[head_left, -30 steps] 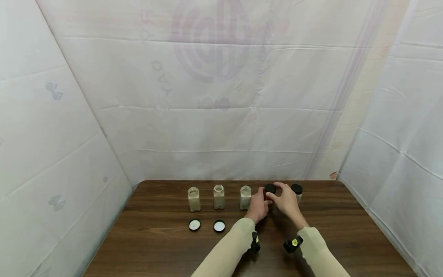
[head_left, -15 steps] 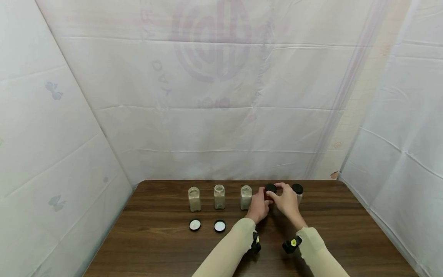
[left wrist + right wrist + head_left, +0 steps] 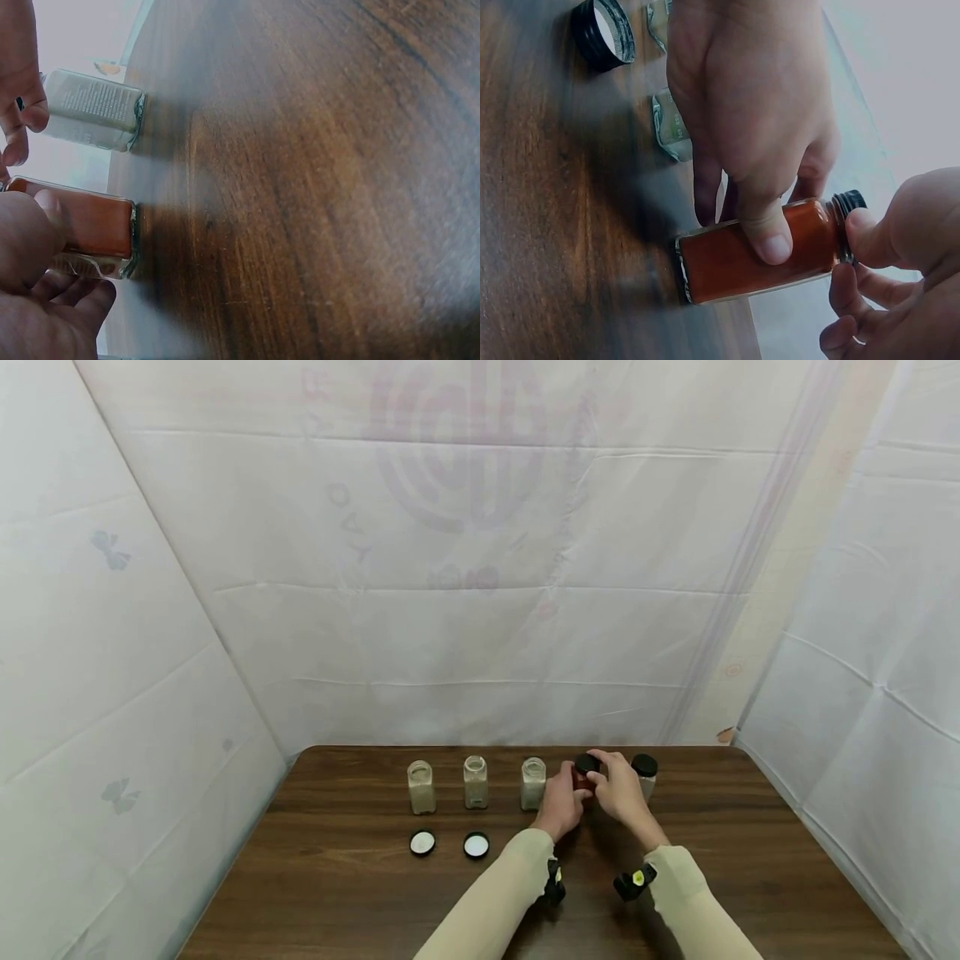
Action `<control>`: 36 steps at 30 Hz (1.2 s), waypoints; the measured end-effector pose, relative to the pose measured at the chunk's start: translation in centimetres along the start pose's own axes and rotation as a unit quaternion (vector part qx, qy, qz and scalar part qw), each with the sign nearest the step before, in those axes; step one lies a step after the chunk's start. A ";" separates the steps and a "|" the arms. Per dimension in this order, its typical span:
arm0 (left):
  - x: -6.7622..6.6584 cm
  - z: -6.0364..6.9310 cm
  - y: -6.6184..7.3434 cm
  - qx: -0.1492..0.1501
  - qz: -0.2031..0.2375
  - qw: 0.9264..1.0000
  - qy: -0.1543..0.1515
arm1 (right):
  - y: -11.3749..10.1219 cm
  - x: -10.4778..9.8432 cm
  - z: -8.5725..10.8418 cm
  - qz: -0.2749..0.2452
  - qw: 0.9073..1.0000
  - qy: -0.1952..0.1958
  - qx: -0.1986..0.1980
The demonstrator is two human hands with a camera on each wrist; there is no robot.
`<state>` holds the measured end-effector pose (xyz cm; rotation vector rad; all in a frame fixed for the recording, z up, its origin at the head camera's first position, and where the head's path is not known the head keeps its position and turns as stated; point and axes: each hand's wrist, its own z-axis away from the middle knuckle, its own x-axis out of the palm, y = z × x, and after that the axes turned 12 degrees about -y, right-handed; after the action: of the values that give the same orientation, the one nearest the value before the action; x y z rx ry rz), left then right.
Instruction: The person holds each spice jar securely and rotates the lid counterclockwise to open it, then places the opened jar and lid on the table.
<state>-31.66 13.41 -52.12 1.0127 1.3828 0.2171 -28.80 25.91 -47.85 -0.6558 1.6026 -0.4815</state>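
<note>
A glass jar of red-orange powder [image 3: 712, 262] stands upright on the table in the right part of the row. My left hand [image 3: 558, 803] grips its body, the thumb across the side seen in the right wrist view. The right hand [image 3: 622, 792] pinches the black screw lid [image 3: 587, 764] on its top between thumb and fingers; the lid sits on the neck. To its right stands a pale jar [image 3: 94, 109] with a black lid [image 3: 644, 765]. An uncapped jar [image 3: 533, 785] is just left of my left hand.
Two more uncapped jars [image 3: 422, 789] of pale contents stand further left. In front of them, two black lids [image 3: 422, 842] lie with white liners up. White cloth walls [image 3: 480, 635] border the brown wooden table [image 3: 360, 902] at the back and sides.
The right hand's fingers have shifted slightly on the lid, the thumb moving a little right and up. The left hand keeps its grip on the red-orange jar. The head view has tilted slightly.
</note>
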 end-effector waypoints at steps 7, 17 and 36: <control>-0.2 0.1 0.0 -0.006 0.006 1.000 -0.014 | -0.2 -0.3 0.0 0.004 1.000 -0.008 -0.003; -0.2 0.1 0.1 -0.024 0.023 0.999 -0.019 | -0.4 0.0 0.6 -0.015 0.999 0.030 0.010; -0.2 0.0 0.2 -0.029 0.016 0.999 -0.015 | -0.4 0.7 0.3 -0.026 0.996 0.070 0.047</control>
<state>-31.65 13.41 -51.87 0.9873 1.3255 0.2632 -28.51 25.18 -48.18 -0.6038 1.6872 -0.6498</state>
